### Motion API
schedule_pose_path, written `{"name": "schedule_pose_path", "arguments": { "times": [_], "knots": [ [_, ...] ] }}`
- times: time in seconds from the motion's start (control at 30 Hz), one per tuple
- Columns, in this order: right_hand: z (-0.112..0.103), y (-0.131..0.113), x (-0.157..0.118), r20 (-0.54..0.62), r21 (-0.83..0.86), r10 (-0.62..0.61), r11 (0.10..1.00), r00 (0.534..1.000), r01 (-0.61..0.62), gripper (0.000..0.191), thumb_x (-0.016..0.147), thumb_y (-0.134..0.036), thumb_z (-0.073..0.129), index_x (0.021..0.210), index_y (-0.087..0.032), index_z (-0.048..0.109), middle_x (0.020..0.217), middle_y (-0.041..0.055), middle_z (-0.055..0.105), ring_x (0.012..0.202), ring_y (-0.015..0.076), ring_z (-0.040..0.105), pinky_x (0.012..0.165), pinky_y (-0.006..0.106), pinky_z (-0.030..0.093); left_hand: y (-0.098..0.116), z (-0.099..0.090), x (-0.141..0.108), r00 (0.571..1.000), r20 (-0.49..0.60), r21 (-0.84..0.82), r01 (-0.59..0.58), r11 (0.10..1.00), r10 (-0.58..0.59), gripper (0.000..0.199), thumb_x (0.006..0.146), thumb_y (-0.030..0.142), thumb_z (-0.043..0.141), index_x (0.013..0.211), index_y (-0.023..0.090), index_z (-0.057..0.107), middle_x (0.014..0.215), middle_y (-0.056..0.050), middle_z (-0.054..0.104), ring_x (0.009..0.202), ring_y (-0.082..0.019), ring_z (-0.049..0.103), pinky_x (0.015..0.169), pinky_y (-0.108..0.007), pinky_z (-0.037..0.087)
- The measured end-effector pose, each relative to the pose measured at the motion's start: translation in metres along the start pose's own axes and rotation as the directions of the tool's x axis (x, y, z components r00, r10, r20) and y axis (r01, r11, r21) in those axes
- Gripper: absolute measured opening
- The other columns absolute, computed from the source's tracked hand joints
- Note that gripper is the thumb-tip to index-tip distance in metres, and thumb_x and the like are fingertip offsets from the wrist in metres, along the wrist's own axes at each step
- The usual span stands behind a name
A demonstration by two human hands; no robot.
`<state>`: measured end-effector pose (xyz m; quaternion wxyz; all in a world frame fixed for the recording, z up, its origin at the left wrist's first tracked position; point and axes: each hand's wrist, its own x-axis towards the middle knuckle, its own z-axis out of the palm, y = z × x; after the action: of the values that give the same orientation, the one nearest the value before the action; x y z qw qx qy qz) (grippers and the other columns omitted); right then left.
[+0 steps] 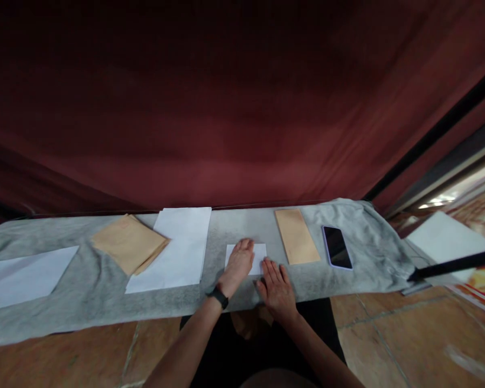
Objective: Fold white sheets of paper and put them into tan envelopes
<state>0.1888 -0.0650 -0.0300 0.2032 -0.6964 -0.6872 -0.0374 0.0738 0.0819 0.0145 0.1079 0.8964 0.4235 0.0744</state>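
Observation:
A small white sheet of paper (260,251), perhaps folded, lies on the grey cloth in front of me. Across its middle rests my left hand (241,261), fingers stretched out and pressed down flat. My right hand (277,286) lies flat with its fingers apart, the fingertips at the paper's lower right corner. Neither hand is closed round anything. Part of the paper is hidden under my left hand. Just right of it lies a brown envelope (297,236).
A phone (338,247) lies farther right. To the left are a stack of white paper (186,250), several brown envelopes (129,242) partly over it, and another white sheet (28,276). A grey cloth (105,302) covers the narrow table; a red curtain (242,134) hangs behind.

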Motion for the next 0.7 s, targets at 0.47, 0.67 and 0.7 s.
{"name": "schedule_pose_path", "arguments": {
  "times": [0.47, 0.67, 0.7],
  "knots": [
    [0.002, 0.005, -0.005, -0.053, 0.158, 0.035, 0.987, 0.998, -0.026, 0.050, 0.104, -0.025, 0.034, 0.153, -0.016, 0.043, 0.151, 0.0112, 0.054, 0.141, 0.0231, 0.048, 0.123, 0.048, 0.029, -0.009, -0.016, 0.030, 0.996, 0.086, -0.162, -0.001, 0.987, 0.015, 0.019, 0.081, 0.007, 0.056, 0.091, 0.020, 0.065, 0.110, -0.012, 0.069, 0.114, -0.028, 0.060, 0.106, -0.046, 0.042],
    [0.004, 0.019, 0.006, -0.037, 0.655, 0.414, 0.697, 0.909, -0.291, 0.054, 0.105, -0.045, 0.031, 0.147, -0.018, 0.051, 0.143, 0.0136, 0.061, 0.132, 0.0256, 0.058, 0.109, 0.047, 0.048, -0.007, -0.049, 0.012, 0.993, 0.096, -0.383, -0.023, 0.924, 0.065, 0.018, 0.087, 0.011, 0.050, 0.093, 0.020, 0.064, 0.092, -0.002, 0.072, 0.088, -0.018, 0.067, 0.086, -0.030, 0.052],
    [0.001, 0.022, 0.011, 0.006, 0.739, 0.487, 0.586, 0.873, -0.332, 0.056, 0.105, -0.050, 0.031, 0.145, -0.018, 0.054, 0.139, 0.0146, 0.064, 0.127, 0.0265, 0.061, 0.104, 0.046, 0.052, -0.007, -0.058, 0.008, 0.991, 0.091, -0.439, -0.049, 0.897, 0.098, 0.016, 0.088, 0.014, 0.051, 0.094, 0.021, 0.065, 0.094, -0.001, 0.072, 0.089, -0.017, 0.067, 0.085, -0.028, 0.052]
  ]
}}
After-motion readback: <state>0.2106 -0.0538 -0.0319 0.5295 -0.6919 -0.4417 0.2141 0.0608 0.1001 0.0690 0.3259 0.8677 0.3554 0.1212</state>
